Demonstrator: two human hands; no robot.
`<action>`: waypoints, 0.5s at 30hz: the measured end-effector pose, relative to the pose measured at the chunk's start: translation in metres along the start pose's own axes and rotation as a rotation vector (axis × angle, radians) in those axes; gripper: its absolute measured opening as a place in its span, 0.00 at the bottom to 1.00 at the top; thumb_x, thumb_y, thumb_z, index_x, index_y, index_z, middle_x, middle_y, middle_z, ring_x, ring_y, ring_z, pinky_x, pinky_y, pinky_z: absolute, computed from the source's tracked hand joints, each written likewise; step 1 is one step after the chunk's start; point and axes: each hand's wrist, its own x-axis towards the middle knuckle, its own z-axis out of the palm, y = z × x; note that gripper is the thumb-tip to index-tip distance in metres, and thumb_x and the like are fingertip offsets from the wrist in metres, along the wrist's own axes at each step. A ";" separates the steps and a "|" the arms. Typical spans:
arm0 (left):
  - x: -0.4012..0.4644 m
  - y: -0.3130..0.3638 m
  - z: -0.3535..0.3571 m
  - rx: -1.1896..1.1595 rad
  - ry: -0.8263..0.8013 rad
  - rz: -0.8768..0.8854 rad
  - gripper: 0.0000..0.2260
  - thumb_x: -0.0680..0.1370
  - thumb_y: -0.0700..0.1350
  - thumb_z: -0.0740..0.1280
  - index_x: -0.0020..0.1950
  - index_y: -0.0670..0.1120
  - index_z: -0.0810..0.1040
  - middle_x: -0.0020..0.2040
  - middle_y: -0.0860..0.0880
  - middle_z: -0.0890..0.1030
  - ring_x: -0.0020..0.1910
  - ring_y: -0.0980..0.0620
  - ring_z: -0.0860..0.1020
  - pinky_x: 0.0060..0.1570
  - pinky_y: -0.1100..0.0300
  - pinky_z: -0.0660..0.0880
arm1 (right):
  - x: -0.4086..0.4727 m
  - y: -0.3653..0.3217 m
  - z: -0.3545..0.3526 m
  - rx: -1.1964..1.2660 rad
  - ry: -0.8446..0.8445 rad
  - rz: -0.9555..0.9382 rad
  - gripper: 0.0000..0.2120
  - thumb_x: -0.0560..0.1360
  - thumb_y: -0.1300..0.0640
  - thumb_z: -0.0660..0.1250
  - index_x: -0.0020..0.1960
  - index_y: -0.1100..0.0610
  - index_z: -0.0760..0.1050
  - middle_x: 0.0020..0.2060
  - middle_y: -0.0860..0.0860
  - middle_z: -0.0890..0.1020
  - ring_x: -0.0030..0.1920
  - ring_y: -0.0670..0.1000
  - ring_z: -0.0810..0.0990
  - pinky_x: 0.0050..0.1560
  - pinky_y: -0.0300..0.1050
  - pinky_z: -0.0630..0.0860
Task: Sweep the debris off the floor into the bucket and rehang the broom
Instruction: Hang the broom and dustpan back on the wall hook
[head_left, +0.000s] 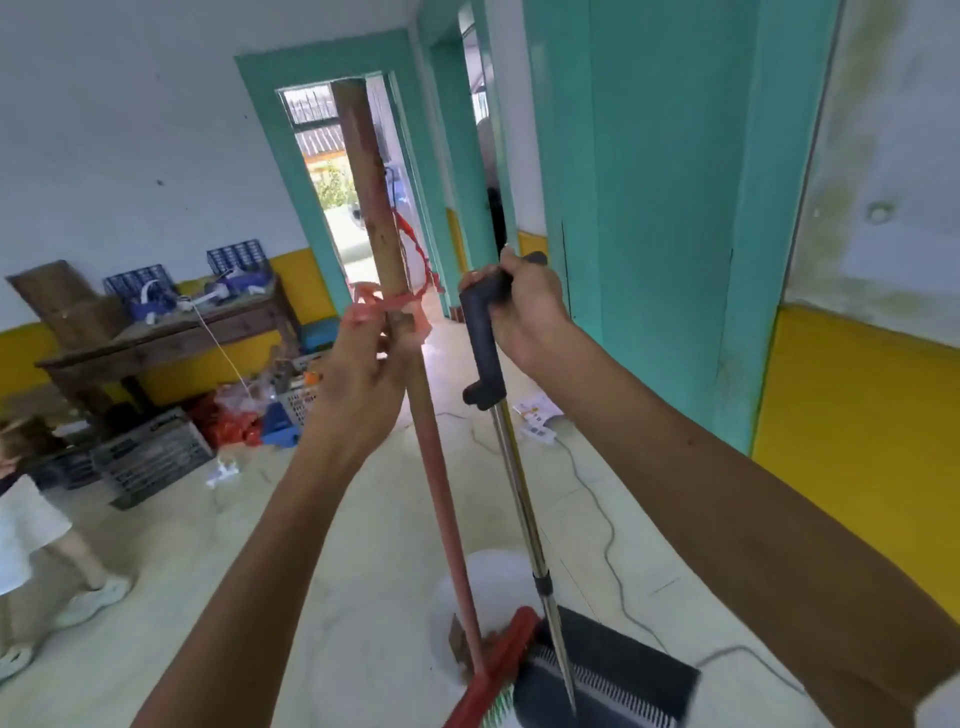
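The left hand (363, 358) is closed around the broom (415, 364) handle, just below a red string (415, 260) knotted round the wooden shaft; the fingers are wrapped on both the shaft and the string's loose ends. The broom stands nearly upright in the middle, its red head (498, 670) down on the floor (363, 597) at the near edge, with green bristles showing beneath. The right hand (524, 312) is clamped on the dark grip of the dustpan (613, 670), whose metal pole runs down to the black pan, just right of the broom head and touching it. A white bucket (493, 571) sits on the floor behind both heads, partly hidden by them. At far left a wooden bench (156, 343) against the wall carries boxes and clutter, with crates (150, 457) below it. A person's legs show at the left edge. A cable (608, 519) trails across the floor on the right, beside the teal door (649, 208).
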 end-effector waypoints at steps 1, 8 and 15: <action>0.005 0.004 0.011 -0.086 0.012 0.000 0.07 0.83 0.47 0.57 0.57 0.49 0.73 0.52 0.47 0.79 0.50 0.48 0.80 0.49 0.50 0.80 | 0.001 -0.003 0.005 0.042 -0.004 -0.031 0.12 0.83 0.61 0.61 0.41 0.61 0.70 0.24 0.53 0.74 0.25 0.50 0.75 0.33 0.44 0.79; 0.050 0.028 0.072 -0.645 0.002 0.009 0.16 0.84 0.50 0.55 0.65 0.42 0.73 0.45 0.56 0.85 0.42 0.59 0.85 0.37 0.66 0.81 | 0.008 -0.043 0.016 0.019 0.037 -0.304 0.06 0.84 0.62 0.56 0.48 0.57 0.63 0.25 0.53 0.70 0.24 0.49 0.71 0.26 0.38 0.73; 0.106 0.029 0.089 -0.901 0.262 0.090 0.12 0.79 0.56 0.64 0.56 0.50 0.78 0.28 0.54 0.75 0.23 0.53 0.75 0.23 0.61 0.75 | -0.001 -0.135 -0.008 -0.007 0.283 -0.649 0.03 0.84 0.59 0.56 0.54 0.56 0.61 0.15 0.47 0.71 0.18 0.46 0.72 0.28 0.41 0.72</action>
